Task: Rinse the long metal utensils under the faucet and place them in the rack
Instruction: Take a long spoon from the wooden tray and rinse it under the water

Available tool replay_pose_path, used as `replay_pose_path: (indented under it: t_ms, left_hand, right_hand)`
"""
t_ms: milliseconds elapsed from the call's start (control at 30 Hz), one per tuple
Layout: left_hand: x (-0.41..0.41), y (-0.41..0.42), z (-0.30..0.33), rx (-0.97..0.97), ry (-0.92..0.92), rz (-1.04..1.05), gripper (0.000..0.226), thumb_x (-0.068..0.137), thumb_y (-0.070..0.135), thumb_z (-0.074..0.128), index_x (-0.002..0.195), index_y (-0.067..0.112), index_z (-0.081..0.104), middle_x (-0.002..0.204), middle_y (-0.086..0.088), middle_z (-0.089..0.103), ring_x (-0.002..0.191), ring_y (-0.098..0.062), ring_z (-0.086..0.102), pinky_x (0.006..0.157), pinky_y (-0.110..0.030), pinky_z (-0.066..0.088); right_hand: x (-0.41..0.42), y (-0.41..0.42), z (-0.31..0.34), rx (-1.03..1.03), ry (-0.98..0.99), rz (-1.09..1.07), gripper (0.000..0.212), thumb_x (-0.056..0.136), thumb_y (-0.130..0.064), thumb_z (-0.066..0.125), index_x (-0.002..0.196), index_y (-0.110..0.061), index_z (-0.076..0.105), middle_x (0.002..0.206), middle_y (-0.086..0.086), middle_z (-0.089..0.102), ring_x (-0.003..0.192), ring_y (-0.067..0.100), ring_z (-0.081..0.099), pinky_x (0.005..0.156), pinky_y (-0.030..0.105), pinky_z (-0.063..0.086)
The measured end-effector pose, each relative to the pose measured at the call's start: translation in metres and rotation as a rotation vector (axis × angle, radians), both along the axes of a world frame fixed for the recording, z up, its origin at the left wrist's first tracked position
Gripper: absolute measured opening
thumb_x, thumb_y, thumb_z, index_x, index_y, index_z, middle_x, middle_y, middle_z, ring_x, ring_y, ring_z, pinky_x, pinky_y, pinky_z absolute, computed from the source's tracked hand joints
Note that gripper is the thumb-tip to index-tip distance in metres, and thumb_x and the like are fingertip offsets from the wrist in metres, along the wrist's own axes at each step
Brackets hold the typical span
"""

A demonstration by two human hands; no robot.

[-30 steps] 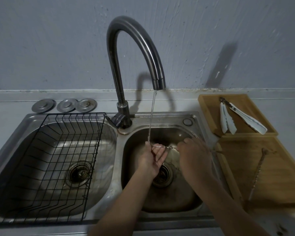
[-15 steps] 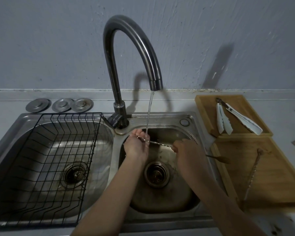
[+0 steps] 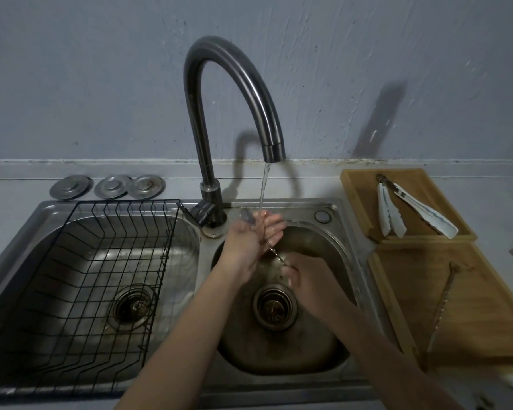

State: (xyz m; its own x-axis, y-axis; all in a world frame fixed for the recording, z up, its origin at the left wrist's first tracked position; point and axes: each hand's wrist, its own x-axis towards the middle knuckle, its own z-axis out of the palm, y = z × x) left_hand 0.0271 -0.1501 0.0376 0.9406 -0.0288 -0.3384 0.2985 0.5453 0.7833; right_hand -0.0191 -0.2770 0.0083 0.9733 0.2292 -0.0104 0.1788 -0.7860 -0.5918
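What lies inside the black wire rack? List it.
The black wire rack holds no utensils; through its wires show only the left basin and drain strainer. Its near right corner is covered by the left forearm.

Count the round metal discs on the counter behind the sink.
3. They lie in a row behind the left basin, above the rack: left disc, middle disc and right disc. The middle and right ones overlap slightly. None looks hidden.
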Motion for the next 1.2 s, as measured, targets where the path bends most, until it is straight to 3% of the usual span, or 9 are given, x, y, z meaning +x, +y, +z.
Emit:
replay_pose_path:
  t_ms: [267,400,533,600,733,867,1033,1133,1200]
  left_hand:
    - [0.001,0.032,0.034,0.574,-0.44,-0.173,0.025,0.096,-0.001,0.039,0.102,0.004,0.062,0.103,-0.009,0.066,0.076,0.009,0.066,0.084,-0.012,0.052]
    - [-0.002,0.047,0.025,0.78,-0.441,-0.212,0.03,0.098,0.006,0.038,0.106,-0.005,0.065,0.072,0.006,0.061,0.048,0.013,0.055,0.051,0.0,0.039]
    - [-0.001,0.059,0.007,0.764,-0.354,-0.145,0.031,0.099,0.008,0.035,0.111,0.001,0.063,0.096,-0.011,0.068,0.088,-0.01,0.063,0.086,-0.026,0.049]
    - [-0.001,0.063,0.0,0.683,-0.285,-0.141,0.032,0.099,0.008,0.034,0.115,0.0,0.06,0.102,-0.016,0.067,0.094,-0.018,0.063,0.09,-0.034,0.049]
    - [-0.007,0.064,-0.003,0.617,-0.275,-0.231,0.027,0.097,0.003,0.038,0.113,0.001,0.06,0.086,-0.008,0.066,0.073,-0.005,0.064,0.074,-0.018,0.051]
    - [-0.014,0.058,-0.001,0.668,-0.39,-0.389,0.025,0.094,-0.003,0.042,0.092,0.012,0.063,0.069,-0.007,0.058,0.066,-0.008,0.052,0.064,-0.014,0.042]
    - [-0.013,0.037,-0.008,0.602,-0.421,-0.31,0.021,0.082,-0.019,0.052,0.102,-0.016,0.06,0.05,0.014,0.066,0.052,0.008,0.06,0.056,-0.005,0.046]
    - [-0.01,0.032,-0.012,0.682,-0.413,-0.268,0.028,0.076,-0.021,0.058,0.101,-0.007,0.063,0.053,0.017,0.067,0.055,0.011,0.061,0.059,-0.005,0.049]
    - [-0.009,0.037,-0.017,0.774,-0.384,-0.124,0.032,0.078,-0.018,0.058,0.105,-0.002,0.063,0.075,0.017,0.068,0.066,0.016,0.062,0.069,-0.002,0.049]
  right_hand:
    - [0.029,0.06,0.015,0.641,0.199,0.039,0.017,0.093,-0.005,0.045,0.089,-0.014,0.059,0.083,0.014,0.068,0.077,0.025,0.069,0.07,0.04,0.058]
    - [0.039,0.067,0.015,0.671,0.045,-0.005,0.017,0.092,-0.004,0.045,0.096,-0.007,0.062,0.085,0.012,0.07,0.079,0.025,0.07,0.07,0.044,0.06]
    - [0.04,0.062,0.014,0.632,-0.072,-0.035,0.011,0.09,-0.014,0.055,0.087,-0.02,0.062,0.076,0.008,0.07,0.071,0.022,0.07,0.068,0.047,0.059]
    - [0.039,0.061,0.016,0.669,-0.067,-0.034,0.014,0.09,-0.014,0.057,0.085,-0.027,0.061,0.077,0.009,0.071,0.071,0.02,0.071,0.067,0.043,0.06]
    - [0.038,0.057,0.018,0.662,-0.077,-0.041,0.006,0.088,-0.015,0.059,0.085,-0.015,0.065,0.073,0.01,0.071,0.068,0.018,0.071,0.064,0.042,0.061]
    - [0.041,0.046,0.016,0.605,-0.178,-0.101,0.034,0.085,-0.028,0.059,0.068,0.001,0.056,0.054,0.014,0.057,0.053,0.02,0.061,0.051,0.041,0.057]
    - [0.043,0.041,0.021,0.466,-0.274,-0.126,0.017,0.079,-0.018,0.069,0.066,-0.008,0.064,0.052,0.0,0.058,0.049,0.011,0.055,0.051,0.026,0.05]
    - [0.043,0.035,0.021,0.5,-0.261,-0.198,0.008,0.081,-0.016,0.067,0.075,-0.012,0.068,0.063,0.003,0.068,0.059,0.014,0.065,0.059,0.034,0.056]
    - [0.043,0.029,0.026,0.694,-0.194,-0.326,0.007,0.084,-0.017,0.064,0.082,-0.011,0.067,0.071,0.008,0.07,0.064,0.021,0.07,0.06,0.039,0.06]
